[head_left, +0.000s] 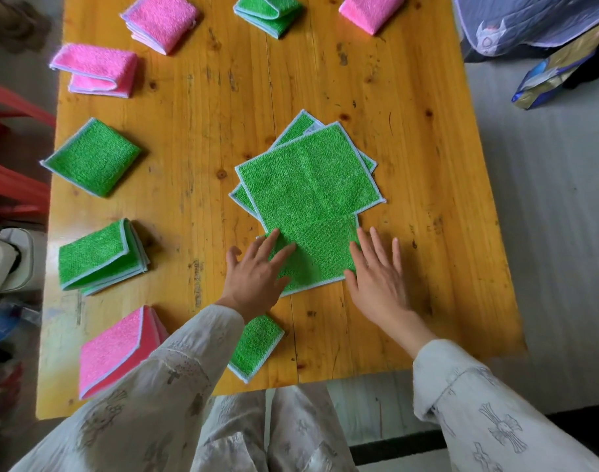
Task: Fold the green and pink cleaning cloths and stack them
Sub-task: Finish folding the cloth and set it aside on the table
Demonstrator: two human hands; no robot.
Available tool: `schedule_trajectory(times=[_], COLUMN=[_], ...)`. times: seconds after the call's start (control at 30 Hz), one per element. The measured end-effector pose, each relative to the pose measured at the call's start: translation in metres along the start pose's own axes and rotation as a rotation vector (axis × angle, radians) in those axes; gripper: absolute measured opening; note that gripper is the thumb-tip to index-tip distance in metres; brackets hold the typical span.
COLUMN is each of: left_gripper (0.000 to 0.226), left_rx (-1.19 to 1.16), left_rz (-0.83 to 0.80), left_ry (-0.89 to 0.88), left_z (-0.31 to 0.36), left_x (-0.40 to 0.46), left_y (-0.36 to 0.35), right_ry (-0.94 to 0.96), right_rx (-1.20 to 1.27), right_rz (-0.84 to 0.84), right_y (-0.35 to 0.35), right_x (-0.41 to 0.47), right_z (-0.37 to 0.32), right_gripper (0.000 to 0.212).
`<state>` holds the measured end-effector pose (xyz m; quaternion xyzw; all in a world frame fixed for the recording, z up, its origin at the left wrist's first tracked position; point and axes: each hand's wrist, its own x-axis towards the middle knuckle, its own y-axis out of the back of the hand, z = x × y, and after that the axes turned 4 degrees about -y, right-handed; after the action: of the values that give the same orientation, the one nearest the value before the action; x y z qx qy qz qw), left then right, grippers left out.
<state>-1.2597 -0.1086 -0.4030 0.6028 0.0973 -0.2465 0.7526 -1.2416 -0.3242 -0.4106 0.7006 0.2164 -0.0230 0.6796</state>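
Two flat, spread hands, left hand (257, 267) and right hand (380, 277), on unfolded green cloths (308, 185).

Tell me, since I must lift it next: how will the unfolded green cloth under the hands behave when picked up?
The unfolded green terry cloth will probably flop; it lies flat and keeps fold creases. It looks thin, so likely light. Its fuzzy weave should not slip from the left hand or right hand.
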Motion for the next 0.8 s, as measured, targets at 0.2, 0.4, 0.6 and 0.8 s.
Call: schedule_trajectory(times=[0.2,0.4,0.6,0.8], left_gripper=[0.044,0.041,0.027,0.023], left_rx=[-0.116,-0.201,-0.355,-0.661], left_rz=[0.187,0.081,-0.018,-0.080], left_ry=[0.047,0.001,-0.033,0.115], left_z=[-0.005,0.006,0.009,-0.006], left_x=[0.033,0.062,0.072,0.060], left_y=[0.019,0.035,0.041,0.043], right_ry=[0.114,0.170,0.205,-0.216], right_rx=[0.118,0.248,0.391,0.603], right_rz=[0.068,0.072,0.051,0.228], right_y=[-0.012,-0.025,-0.025,-0.014], right_x=[0.005,-0.002,0.000,-0.010], right_z=[-0.035,-0.027,-0.017,-0.019], right_gripper=[0.047,0.046,0.038,0.038])
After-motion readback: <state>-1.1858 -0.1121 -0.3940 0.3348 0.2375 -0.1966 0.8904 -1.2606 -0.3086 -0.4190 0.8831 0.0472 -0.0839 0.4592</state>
